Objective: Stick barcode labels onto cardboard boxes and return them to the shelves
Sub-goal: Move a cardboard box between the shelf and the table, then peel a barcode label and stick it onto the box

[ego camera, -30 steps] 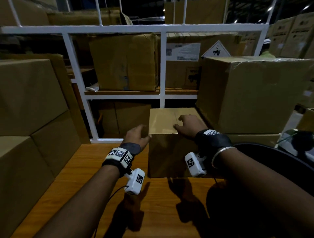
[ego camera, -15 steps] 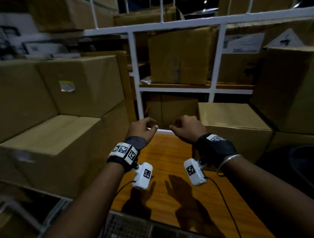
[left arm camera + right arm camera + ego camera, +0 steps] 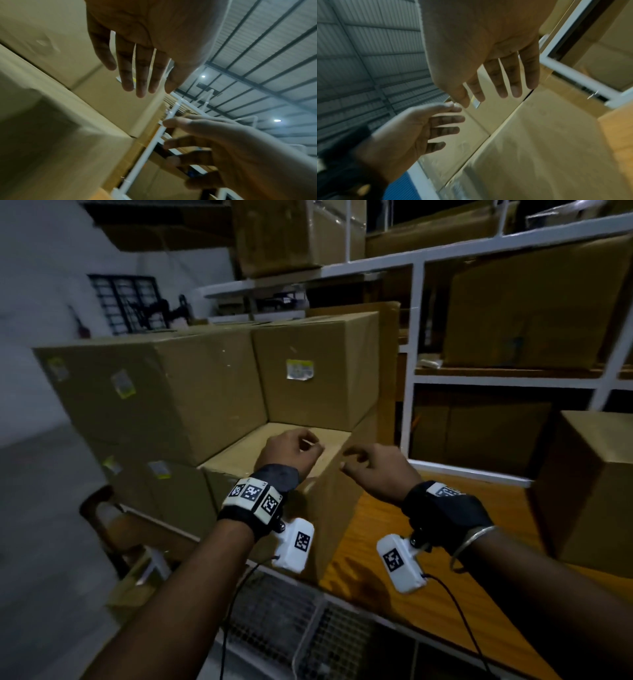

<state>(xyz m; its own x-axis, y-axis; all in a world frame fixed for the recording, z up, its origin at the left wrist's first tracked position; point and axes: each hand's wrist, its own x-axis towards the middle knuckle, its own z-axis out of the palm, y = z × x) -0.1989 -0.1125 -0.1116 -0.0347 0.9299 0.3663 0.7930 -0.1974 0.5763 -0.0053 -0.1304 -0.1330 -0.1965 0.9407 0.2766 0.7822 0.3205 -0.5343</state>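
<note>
Shelves: white metal rack (image 3: 409, 364) at the back, boxes stuffed on its levels.
Boxes: five-ish stacked at left, four showing yellow-edged labels (image 3: 300, 369); one lower box (image 3: 274, 446) sits right under the hands, one more box (image 3: 589, 484) on the bench (image 3: 394, 559) at right.
Hands: two, left hand (image 3: 287, 451) and right hand (image 3: 380, 470), both loose and relaxed, holding nothing, just above that lower box.
</note>
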